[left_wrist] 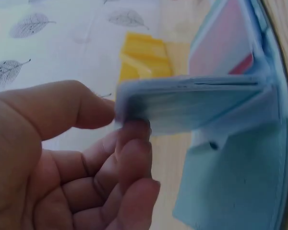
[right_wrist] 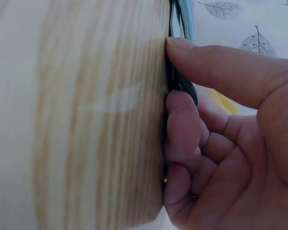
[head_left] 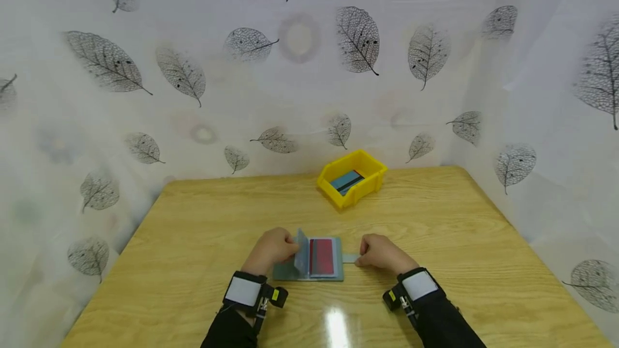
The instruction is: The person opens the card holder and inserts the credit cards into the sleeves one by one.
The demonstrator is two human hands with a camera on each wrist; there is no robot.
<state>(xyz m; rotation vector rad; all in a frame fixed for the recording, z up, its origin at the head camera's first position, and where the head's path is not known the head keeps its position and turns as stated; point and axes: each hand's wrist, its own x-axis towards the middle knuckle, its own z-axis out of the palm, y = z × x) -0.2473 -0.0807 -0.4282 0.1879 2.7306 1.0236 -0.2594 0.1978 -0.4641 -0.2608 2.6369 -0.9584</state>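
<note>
Pinching the raised clear sleeves [head_left: 302, 255] between thumb and fingers, the left hand [head_left: 275, 247] sits at lower centre of the head view. Right of it, the right hand [head_left: 383, 254] grips the closure strap [head_left: 350, 258] between thumb and curled fingers. Between them the card holder [head_left: 284, 272] lies spread on the table [head_left: 193, 240], a red card [head_left: 323, 256] showing in its right-hand sleeve. Pulling hard on the strap could drag the holder sideways or crease the raised sleeves; a loose pinch could let them flop over. Beyond, upper right of the holder, a yellow bin [head_left: 333, 197] contains blue-grey cards [head_left: 345, 181].
</note>
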